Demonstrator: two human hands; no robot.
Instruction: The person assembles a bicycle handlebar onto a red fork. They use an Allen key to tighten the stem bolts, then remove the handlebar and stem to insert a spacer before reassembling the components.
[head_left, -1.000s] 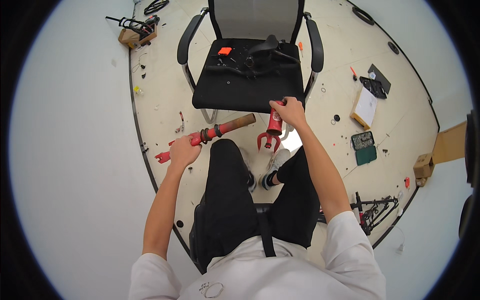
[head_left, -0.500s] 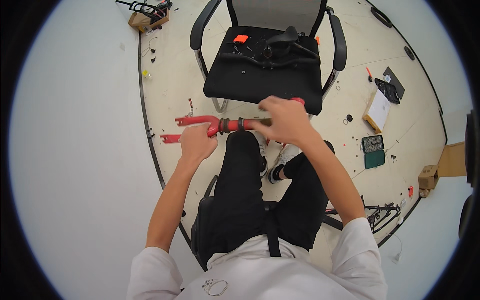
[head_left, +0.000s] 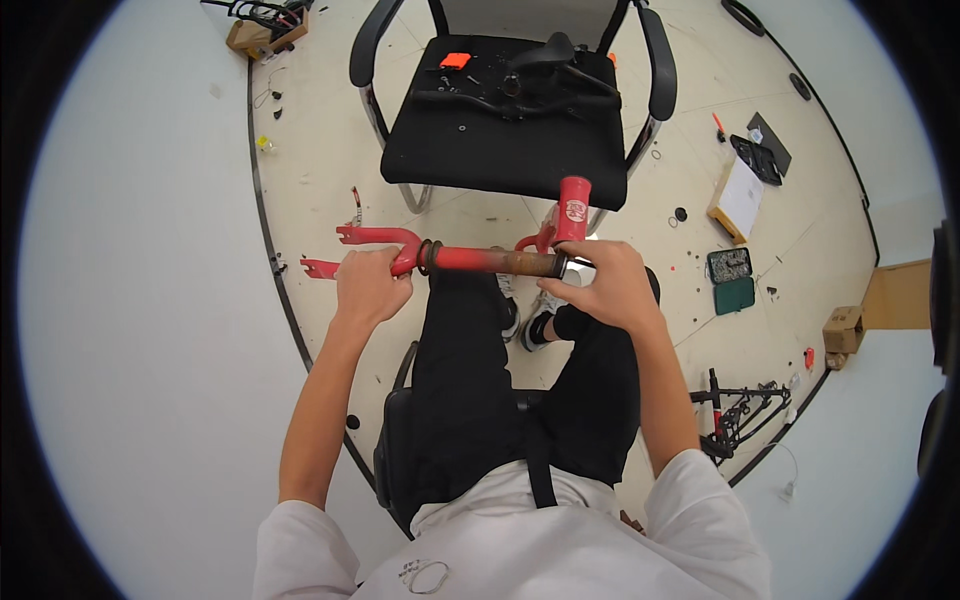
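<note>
A red bicycle fork [head_left: 470, 260] lies level across my left thigh. Its two prongs point left, and its steerer tube, worn to brown metal at the end, points right. My left hand [head_left: 372, 287] is closed around the fork near its crown. Dark rings [head_left: 428, 257] sit on the tube just right of that hand. At the tube's right end, a black ring [head_left: 564, 265] is pinched between the thumb and fingers of my right hand [head_left: 610, 285]. Right behind it stands the red head tube [head_left: 573, 208] of a bicycle frame, whose lower part is mostly hidden.
Ahead, a black office chair [head_left: 500, 160] carries a saddle [head_left: 550, 55], a dark handlebar [head_left: 460, 100], an orange piece [head_left: 456, 61] and small hardware. On the floor to the right lie a green case [head_left: 734, 295], a white-topped box [head_left: 738, 200], and a black frame [head_left: 745, 410].
My right hand has brought the black ring rightward along the steerer tube to its end. The red head tube, mostly covered before, now shows. My view has shifted slightly.
</note>
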